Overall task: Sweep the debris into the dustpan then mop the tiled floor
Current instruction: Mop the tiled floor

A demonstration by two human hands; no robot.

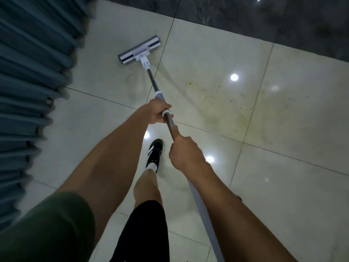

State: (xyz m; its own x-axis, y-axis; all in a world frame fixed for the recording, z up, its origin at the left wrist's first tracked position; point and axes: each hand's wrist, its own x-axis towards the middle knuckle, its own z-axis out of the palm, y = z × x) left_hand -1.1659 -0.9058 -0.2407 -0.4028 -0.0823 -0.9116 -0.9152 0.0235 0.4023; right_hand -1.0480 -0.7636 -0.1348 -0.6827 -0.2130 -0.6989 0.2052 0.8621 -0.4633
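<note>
Head view looked down on a pale tiled floor point(283, 186), the largest thing in sight, with dark grout lines and several bright light spots on it. A band of dark stone point(264, 19) ran along its far edge. On the left a blue-grey pleated curtain point(32, 82) hung down to the tiles. On the tile to the right of the mop there was a yellowish stain point(217, 99) with small dark specks around it.

The person wore a green sleeve point(47, 224) and black shorts point(143, 229); one foot in a black shoe point(155, 152) with white stripes stood on the floor between the two arms.

The mop point(139, 50) lay with its flat grey head on the tile near the curtain, well ahead of the shoe. Its pole point(152, 80) ran from the head back toward the person, tilted, and passed through both hands.

The left hand point(157, 112) was closed around the pole at the white collar, fingers wrapped fully, no gap to see. The right hand point(186, 153) gripped the pole lower, nearer the body, also closed tight, with the thumb lying along the metal. The two hands were near each other but apart.
</note>
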